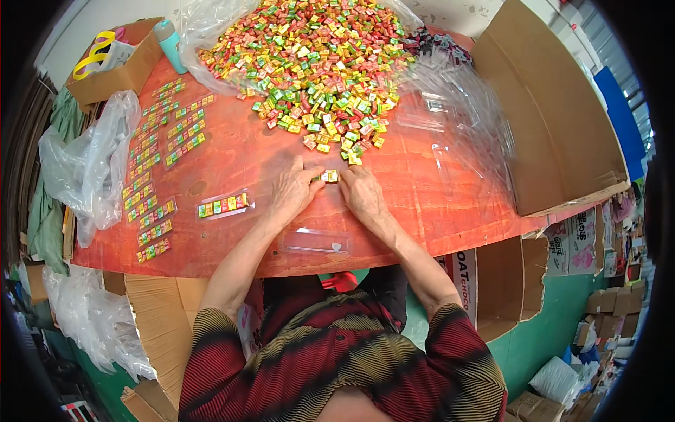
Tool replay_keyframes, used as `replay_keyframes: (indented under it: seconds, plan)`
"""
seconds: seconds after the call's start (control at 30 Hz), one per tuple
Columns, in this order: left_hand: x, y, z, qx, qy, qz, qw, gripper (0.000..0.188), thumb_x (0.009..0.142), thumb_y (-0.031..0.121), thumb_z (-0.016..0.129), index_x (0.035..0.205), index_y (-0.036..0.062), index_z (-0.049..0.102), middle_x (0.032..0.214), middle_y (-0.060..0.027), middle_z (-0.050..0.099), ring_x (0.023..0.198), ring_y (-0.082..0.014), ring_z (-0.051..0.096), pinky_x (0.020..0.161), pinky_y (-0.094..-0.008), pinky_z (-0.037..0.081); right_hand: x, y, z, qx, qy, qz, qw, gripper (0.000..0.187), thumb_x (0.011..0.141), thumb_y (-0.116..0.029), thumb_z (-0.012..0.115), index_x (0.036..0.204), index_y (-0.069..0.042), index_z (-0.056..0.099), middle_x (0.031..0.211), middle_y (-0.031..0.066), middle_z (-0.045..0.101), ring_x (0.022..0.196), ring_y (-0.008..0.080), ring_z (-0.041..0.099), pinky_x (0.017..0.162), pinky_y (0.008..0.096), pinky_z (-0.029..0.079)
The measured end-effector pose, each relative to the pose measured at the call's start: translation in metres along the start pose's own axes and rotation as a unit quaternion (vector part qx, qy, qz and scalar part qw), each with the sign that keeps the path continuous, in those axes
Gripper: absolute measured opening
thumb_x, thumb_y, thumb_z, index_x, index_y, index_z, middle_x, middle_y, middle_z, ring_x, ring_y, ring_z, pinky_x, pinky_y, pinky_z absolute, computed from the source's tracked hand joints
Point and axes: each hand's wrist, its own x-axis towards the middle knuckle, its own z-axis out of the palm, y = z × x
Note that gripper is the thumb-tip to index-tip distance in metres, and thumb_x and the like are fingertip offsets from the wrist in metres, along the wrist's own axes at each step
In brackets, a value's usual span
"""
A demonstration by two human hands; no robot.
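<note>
My left hand (292, 188) has its thumb and fingers closed on the left end of a short row of small coloured boxes (329, 176) on the table. From the other side, my right hand (363, 193) presses curled fingers against the right end of that row. Just beyond my fingertips spreads a big heap of small red, yellow and green boxes (330, 77). A clear plastic tray (316, 241) with no boxes in it lies between my forearms. To the left of my left hand, a filled tray (223, 205) holds a row of the same boxes.
Several filled trays (148, 183) line the red table's left side. Loose clear trays (457, 105) are piled at right beside a large cardboard box (548, 112). At far left stand a small carton (116, 74), a turquoise bottle (169, 46) and a plastic bag (95, 158).
</note>
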Motion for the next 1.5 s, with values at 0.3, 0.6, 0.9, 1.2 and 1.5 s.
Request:
replay_keyframes:
  seconds: [0.3,0.6,0.9,1.2,1.5]
  plan:
    - [-0.001,0.000,0.002,0.003,0.012,0.005,1.000,0.027,0.072,0.022,0.067,0.099,0.0151,0.064,0.087,-0.0105,0.049,0.081,-0.0281,0.055,0.065,-0.0414,0.044,0.006,0.001,-0.002,0.032,0.039,0.042,0.998,0.014,0.075,-0.005,0.053,0.088,0.000,0.051,0.081,0.0205,0.055,0.076,0.0377,0.057,0.062,0.0442,0.047]
    - [-0.006,0.000,-0.002,0.008,0.010,0.021,1.000,0.034,0.071,0.021,0.068,0.104,0.0150,0.061,0.088,-0.0113,0.049,0.081,-0.0289,0.055,0.066,-0.0413,0.044,0.018,0.008,-0.007,0.084,-0.101,-0.042,0.990,0.024,0.073,-0.011,0.062,0.094,-0.003,0.053,0.083,0.0188,0.058,0.076,0.0362,0.057,0.064,0.0427,0.045]
    - [-0.011,-0.021,-0.016,-0.106,-0.030,-0.014,0.994,0.042,0.071,0.014,0.068,0.109,0.0051,0.053,0.094,-0.0165,0.047,0.089,-0.0340,0.052,0.076,-0.0403,0.043,0.112,-0.031,0.009,0.082,-0.032,-0.034,0.995,0.022,0.073,-0.020,0.063,0.086,-0.002,0.058,0.081,0.0184,0.058,0.079,0.0343,0.058,0.065,0.0422,0.047]
    - [-0.007,-0.019,-0.001,-0.090,-0.006,-0.020,0.996,0.032,0.070,0.005,0.064,0.100,0.0012,0.055,0.101,-0.0207,0.047,0.093,-0.0374,0.050,0.078,-0.0420,0.043,0.156,-0.048,0.081,0.003,0.040,0.006,0.999,0.025,0.073,-0.017,0.063,0.092,-0.002,0.057,0.091,0.0205,0.052,0.080,0.0369,0.055,0.065,0.0439,0.047]
    - [-0.012,-0.025,0.004,-0.111,0.059,-0.006,0.992,0.026,0.069,0.006,0.065,0.093,-0.0008,0.058,0.098,-0.0200,0.049,0.086,-0.0376,0.053,0.074,-0.0427,0.045,0.170,-0.071,0.092,-0.121,-0.005,0.002,0.993,0.018,0.070,-0.017,0.060,0.082,-0.003,0.062,0.087,0.0190,0.057,0.068,0.0335,0.060,0.057,0.0407,0.050]
